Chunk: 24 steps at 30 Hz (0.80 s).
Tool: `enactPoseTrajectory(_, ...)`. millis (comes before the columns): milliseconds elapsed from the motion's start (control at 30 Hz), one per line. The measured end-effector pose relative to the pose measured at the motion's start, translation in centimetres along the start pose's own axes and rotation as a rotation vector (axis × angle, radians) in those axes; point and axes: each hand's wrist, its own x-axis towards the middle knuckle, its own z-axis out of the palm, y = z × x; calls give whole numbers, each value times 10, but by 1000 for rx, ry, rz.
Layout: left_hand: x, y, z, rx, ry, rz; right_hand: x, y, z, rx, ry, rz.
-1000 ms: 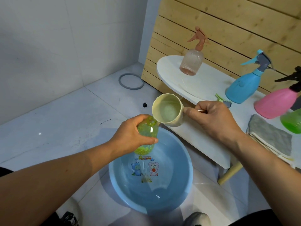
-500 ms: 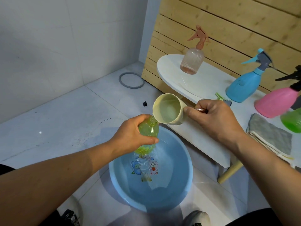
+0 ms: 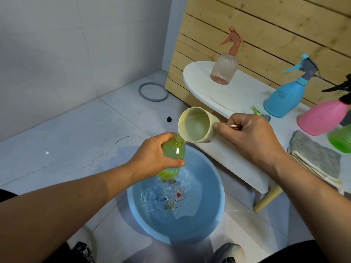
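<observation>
At the centre of the frame the left hand (image 3: 153,156) wraps its fingers and thumb round a green bottle (image 3: 171,158), holding it tilted with its open neck toward the upper right, above a blue basin (image 3: 212,221) of rippling water that sits on the floor at lower centre. Just right of it, the right hand (image 3: 248,139) is clenched on the handle of a cream cup (image 3: 195,128), tipped on its side so its lip meets the bottle's neck and a thin stream of water runs in. The cup's mouth faces the camera and shows water inside. Along the right side of the frame runs a white table (image 3: 201,92); on it stand a peach spray bottle (image 3: 225,70) at upper centre, a blue spray bottle (image 3: 284,97) and a pink spray bottle (image 3: 322,116) further right, with a green spray bottle (image 3: 341,137) at the right edge and a folded grey cloth (image 3: 315,158) below them. A grey ring (image 3: 153,91) lies on the floor at upper centre-left, near the wooden slat wall (image 3: 266,25)
</observation>
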Motion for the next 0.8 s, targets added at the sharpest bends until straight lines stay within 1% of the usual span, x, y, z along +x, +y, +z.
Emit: enactPoseTrajectory(800,-1,-2,2,23,-3,19,-4,-3,1,-95,67,-56)
